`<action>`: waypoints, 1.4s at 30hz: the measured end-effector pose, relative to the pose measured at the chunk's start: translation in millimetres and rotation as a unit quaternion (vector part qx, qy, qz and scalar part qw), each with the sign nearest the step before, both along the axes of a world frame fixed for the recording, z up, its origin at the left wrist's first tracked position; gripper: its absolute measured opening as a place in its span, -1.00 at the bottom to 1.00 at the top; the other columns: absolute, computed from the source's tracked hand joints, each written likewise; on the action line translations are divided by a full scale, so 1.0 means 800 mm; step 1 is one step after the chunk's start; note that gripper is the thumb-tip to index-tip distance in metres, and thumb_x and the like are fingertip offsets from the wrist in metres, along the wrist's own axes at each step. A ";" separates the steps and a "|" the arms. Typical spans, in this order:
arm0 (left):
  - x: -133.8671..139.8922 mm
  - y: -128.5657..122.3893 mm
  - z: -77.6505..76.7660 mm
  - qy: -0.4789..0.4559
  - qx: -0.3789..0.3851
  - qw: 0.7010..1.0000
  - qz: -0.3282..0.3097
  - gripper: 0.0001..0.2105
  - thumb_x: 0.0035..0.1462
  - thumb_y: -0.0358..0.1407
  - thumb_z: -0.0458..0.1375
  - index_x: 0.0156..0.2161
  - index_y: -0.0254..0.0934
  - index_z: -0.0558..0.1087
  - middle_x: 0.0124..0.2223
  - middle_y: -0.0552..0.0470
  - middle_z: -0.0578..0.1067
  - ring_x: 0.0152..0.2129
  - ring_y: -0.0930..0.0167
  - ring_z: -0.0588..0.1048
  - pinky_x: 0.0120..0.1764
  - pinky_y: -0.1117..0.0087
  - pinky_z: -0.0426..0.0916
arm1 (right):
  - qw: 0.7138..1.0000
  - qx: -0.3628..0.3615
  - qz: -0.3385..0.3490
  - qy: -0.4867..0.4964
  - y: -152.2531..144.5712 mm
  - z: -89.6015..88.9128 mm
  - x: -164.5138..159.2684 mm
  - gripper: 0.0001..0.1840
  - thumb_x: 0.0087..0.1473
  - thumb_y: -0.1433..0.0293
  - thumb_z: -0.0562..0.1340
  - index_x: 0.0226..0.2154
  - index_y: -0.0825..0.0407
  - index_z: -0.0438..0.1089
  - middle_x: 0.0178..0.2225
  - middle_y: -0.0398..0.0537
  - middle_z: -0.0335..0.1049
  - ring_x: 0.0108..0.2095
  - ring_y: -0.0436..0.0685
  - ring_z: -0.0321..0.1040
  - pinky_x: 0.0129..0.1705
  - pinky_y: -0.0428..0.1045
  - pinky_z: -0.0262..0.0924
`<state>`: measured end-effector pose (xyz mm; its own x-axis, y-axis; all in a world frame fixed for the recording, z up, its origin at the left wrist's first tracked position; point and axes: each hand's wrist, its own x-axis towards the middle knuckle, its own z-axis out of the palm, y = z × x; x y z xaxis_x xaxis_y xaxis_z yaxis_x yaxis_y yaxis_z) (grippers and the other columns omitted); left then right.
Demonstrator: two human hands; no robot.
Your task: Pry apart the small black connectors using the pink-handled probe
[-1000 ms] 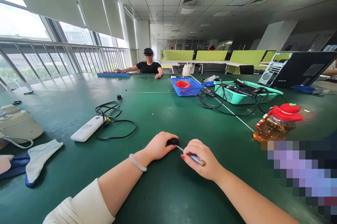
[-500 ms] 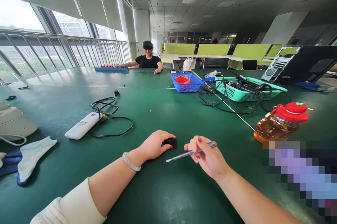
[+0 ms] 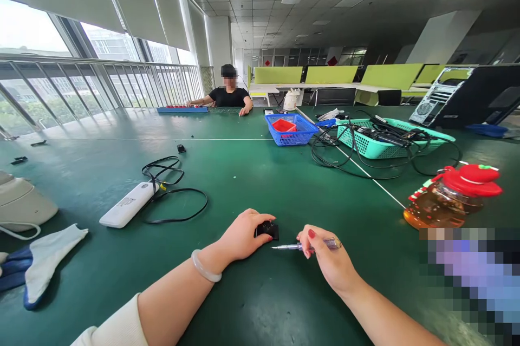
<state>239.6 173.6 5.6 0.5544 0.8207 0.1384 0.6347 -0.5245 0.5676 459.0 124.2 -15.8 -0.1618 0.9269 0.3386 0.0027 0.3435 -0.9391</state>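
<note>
On the green tabletop (image 3: 239,302), my left hand (image 3: 239,235) holds a small black rectangular part (image 3: 270,229) between thumb and fingers. Its top shows a few small marks, too small to make out, and my fingers cover its left side. My right hand (image 3: 331,262) is closed around the clear handle of a slim screwdriver (image 3: 289,247). The shaft points left and lies nearly level, its tip just below the black part, near my left thumb. Whether the tip touches the part, I cannot tell.
A white power strip (image 3: 128,205) with a black cord lies left, beyond a glove (image 3: 51,259). At right stands a red-lidded jar (image 3: 442,208). Farther back are a blue basket (image 3: 294,137), a teal basket (image 3: 365,147) of cables and a seated person (image 3: 231,98).
The screwdriver has turned flatter, and its tip has come closer to the black part. My left hand keeps its hold. The whole view has shifted slightly.
</note>
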 end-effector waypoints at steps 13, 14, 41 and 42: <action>0.001 0.001 -0.008 -0.013 -0.011 0.999 0.044 -0.64 0.05 -0.23 0.24 0.01 -0.10 0.48 -0.06 -0.05 0.49 -0.07 0.27 0.43 0.06 0.21 0.33 | 0.988 0.066 0.009 -0.139 -0.013 0.032 -0.005 -0.50 0.25 0.04 0.08 -0.54 0.02 0.38 -0.54 -0.11 0.25 -0.51 0.04 0.20 -0.46 -0.04 0.10; 0.001 0.002 -0.008 -0.012 -0.011 0.999 0.046 -0.63 0.05 -0.23 0.24 0.01 -0.10 0.48 -0.06 -0.04 0.49 -0.06 0.27 0.43 0.07 0.21 0.33 | 0.986 0.071 0.011 -0.152 -0.015 0.035 -0.005 -0.51 0.26 0.06 0.09 -0.54 0.02 0.37 -0.53 -0.11 0.27 -0.51 0.04 0.21 -0.46 -0.05 0.10; 0.004 -0.003 -0.011 0.014 0.046 0.996 0.069 -0.62 0.11 -0.29 0.15 0.07 -0.14 0.43 -0.04 -0.07 0.50 -0.06 0.27 0.44 0.06 0.21 0.34 | 0.844 0.352 0.011 -0.405 -0.029 0.037 -0.017 -0.82 0.21 0.36 0.16 -0.42 0.01 0.38 -0.48 -0.16 0.30 -0.47 0.02 0.19 -0.01 0.13 0.13; 0.004 -0.002 -0.012 0.013 0.043 0.996 0.071 -0.62 0.11 -0.29 0.15 0.06 -0.14 0.44 -0.04 -0.07 0.50 -0.06 0.27 0.44 0.06 0.21 0.34 | 0.838 0.358 0.010 -0.412 -0.029 0.036 -0.018 -0.81 0.21 0.36 0.16 -0.42 0.01 0.39 -0.48 -0.16 0.30 -0.47 0.02 0.19 0.01 0.14 0.12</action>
<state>242.7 171.6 -3.7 0.4377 0.8768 0.1993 0.7194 -0.4745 0.5073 444.6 100.8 13.2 -0.6276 0.5282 0.5720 0.5361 0.8259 -0.1744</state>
